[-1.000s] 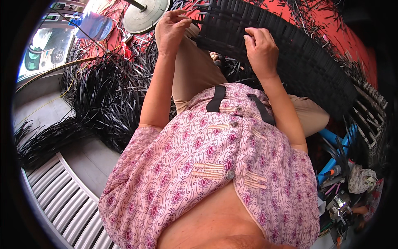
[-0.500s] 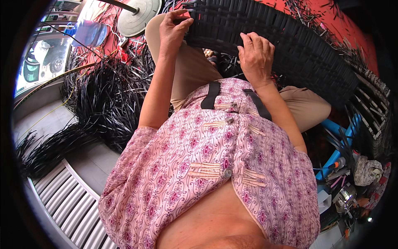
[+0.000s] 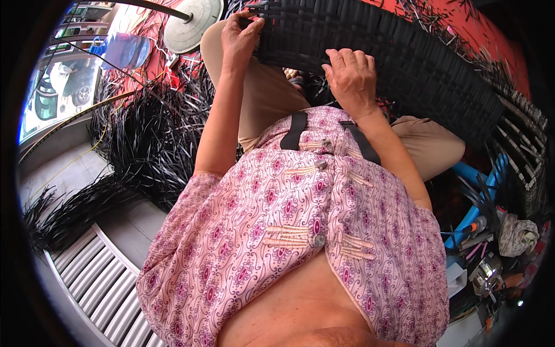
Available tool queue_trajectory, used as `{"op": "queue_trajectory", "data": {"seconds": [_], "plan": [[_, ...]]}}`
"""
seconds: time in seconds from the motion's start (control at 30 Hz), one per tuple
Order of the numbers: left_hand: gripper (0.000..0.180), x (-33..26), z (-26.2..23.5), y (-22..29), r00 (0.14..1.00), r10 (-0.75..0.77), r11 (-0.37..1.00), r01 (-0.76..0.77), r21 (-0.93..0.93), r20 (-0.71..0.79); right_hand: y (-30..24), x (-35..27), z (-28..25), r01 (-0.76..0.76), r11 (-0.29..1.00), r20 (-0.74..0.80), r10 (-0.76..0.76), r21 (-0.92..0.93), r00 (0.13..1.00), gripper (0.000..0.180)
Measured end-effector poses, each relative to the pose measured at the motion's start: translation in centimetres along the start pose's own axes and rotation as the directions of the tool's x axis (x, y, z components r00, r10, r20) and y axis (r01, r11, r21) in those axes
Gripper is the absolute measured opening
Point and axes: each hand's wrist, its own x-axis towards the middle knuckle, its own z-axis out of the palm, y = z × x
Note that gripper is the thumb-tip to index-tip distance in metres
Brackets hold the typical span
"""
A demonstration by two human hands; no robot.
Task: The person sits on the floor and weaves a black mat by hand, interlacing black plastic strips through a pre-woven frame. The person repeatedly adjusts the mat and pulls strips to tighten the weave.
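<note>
Head view, person seated, working on a large black woven panel [image 3: 399, 52] that lies across the lap and runs far-right out twd the frame rim.

L hand [image 3: 241, 36]: closed, fingers pinching the panel's far-left edge, thumb on top. R hand [image 3: 352, 78]: lies palm-down on the near edge of the weave, fingers curled over it – pressing or holding, no strand visibly pinched.

Progress (judgement): most of the visible panel looks tightly woven, rows even. Loose strip ends stick out at the far-left corner by the L hand and along the right end, so the edge there seems unfinished. A big heap of loose black strips [image 3: 139, 150] lies on the floor to the left, well apart from the hands – plenty of stock unused. Can't say what fraction is left.

Around: round fan base [image 3: 193, 26] far left; blue plastic item [image 3: 474, 191] and small tools at right, near the knee; ribbed metal grating [image 3: 87, 277] near left.

Hidden / unclear: panel's far and right ends cut off by the rim; its underside not visible; L fingertips buried in the weave; clutter at right too small to tell.
</note>
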Motion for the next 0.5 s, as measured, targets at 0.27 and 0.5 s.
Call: {"op": "queue_trajectory", "data": {"seconds": [0.27,0.5], "plan": [[0.056,-2.9,-1.0,2.5,0.954,0.297,0.634,-0.232,0.738,0.045,0.0,0.1,-0.3,-0.019,0.995,-0.053,0.025,0.099,0.998,0.044],[0.058,-4.2,0.7,4.7,0.761,0.64,0.336,-0.398,0.853,0.103,0.1,1.2,-0.1,-0.034,0.995,-0.062,0.04,0.095,0.997,0.045]]}}
